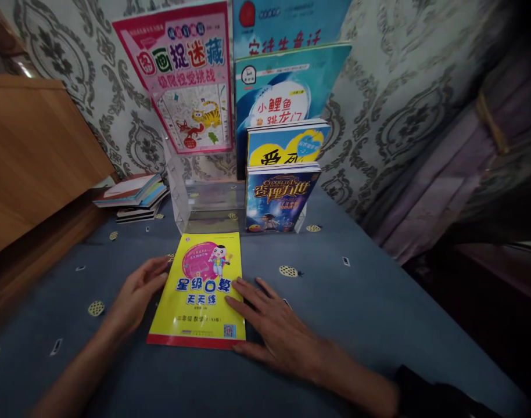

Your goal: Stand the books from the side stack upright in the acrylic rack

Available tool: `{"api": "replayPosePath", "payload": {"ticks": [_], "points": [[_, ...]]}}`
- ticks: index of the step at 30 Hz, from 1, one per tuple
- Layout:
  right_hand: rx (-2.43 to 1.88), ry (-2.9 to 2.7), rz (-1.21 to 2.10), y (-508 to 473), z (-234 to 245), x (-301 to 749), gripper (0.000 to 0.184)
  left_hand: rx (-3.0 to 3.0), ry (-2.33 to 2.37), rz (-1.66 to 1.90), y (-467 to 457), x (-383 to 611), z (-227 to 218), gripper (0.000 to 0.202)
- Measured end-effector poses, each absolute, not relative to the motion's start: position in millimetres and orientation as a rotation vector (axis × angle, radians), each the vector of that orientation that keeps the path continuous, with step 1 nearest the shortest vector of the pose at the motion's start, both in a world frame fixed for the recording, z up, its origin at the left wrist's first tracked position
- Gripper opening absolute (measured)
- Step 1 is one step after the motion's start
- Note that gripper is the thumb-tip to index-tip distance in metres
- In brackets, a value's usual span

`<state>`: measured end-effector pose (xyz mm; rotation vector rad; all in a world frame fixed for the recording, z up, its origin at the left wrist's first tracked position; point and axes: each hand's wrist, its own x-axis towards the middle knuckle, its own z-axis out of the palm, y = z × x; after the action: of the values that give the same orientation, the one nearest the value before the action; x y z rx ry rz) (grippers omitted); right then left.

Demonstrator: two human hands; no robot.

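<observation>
A yellow workbook (200,290) lies flat on the blue tablecloth (357,302) in front of me. My left hand (137,293) rests at its left edge, fingers curled lightly against the cover's side. My right hand (274,325) lies open at the book's right edge, fingers stretched flat with the tips on the cover. Behind the workbook stands a clear acrylic display rack (204,200). Its right side holds a dark blue book (278,197), a yellow-and-blue book (287,145) and a teal book (287,87). A pink book (189,75) stands at the upper left.
A small stack of thin books (135,197) lies at the back left. A wooden cabinet (30,151) rises on the left. Patterned wallpaper (400,87) covers the wall behind, and a curtain (474,162) hangs at the right beyond the table's edge.
</observation>
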<state>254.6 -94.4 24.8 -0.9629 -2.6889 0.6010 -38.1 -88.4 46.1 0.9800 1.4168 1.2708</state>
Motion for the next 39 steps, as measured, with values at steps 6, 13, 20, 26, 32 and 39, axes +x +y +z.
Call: {"api": "replayPosePath", "payload": {"ticks": [6,13,20,26,32,39], "points": [[-0.946,-2.655,0.588,-95,21,255,0.076,0.510,1.290,1.049,-81,-26,54,0.068],[-1.116,-2.531,0.621,-94,6,257,0.111,0.481,1.110,1.089,-95,-23,52,0.070],[-1.097,-2.418,0.780,-95,5,256,0.135,0.525,1.024,1.217,-107,-19,55,0.078],[-0.994,-2.256,0.904,-100,6,252,0.134,0.580,0.984,1.273,-109,-19,58,0.077],[-0.904,-1.945,1.228,-105,1,247,0.120,0.615,0.947,1.362,-107,-15,64,0.081],[-0.789,-1.605,1.783,-93,9,248,0.050,0.680,0.915,1.398,-102,-16,72,0.068]]}}
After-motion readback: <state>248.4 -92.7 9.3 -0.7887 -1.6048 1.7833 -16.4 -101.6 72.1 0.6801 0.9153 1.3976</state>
